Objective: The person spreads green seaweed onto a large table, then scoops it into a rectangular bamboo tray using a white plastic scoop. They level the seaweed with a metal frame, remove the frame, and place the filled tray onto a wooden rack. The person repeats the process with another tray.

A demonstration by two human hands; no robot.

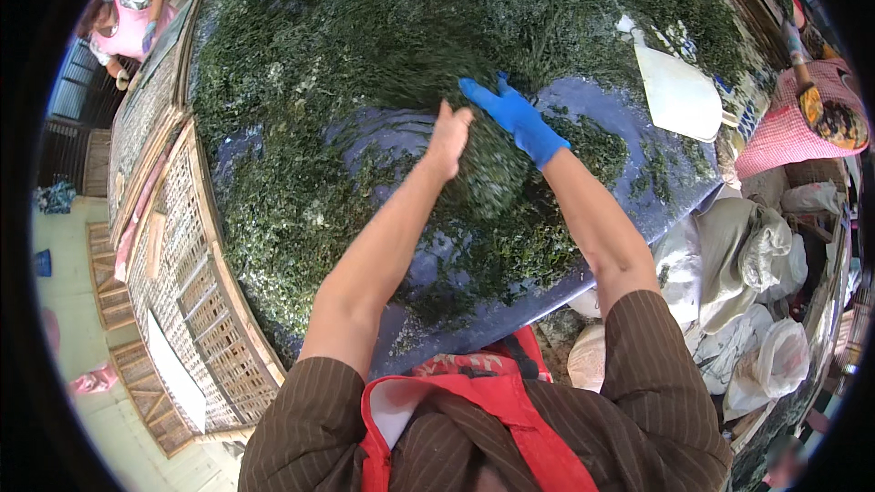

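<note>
A broad heap of dark green, stringy plant material, perhaps seaweed, (294, 171) lies over a purplish-blue table surface (595, 99). My left hand (451, 140) is bare and sits at the near side of a blurred bunch of the strands. Close by on the right, my right hand (513, 113) wears a blue glove, its thumb and fingers pointing away from me over the same strands. Motion blur and strands hide whether either hand grips anything. A white plastic scoop or dustpan (677, 89) lies on the heap to the right of my gloved hand.
Wood-framed woven bamboo trays (219, 314) border the heap at left. Plastic bags and sacks (772, 355) crowd the lower right, below a red-checked cloth bag (786, 130). A person in a pink apron (133, 27) is at upper left; another person's gloved arm (796, 58) shows at upper right.
</note>
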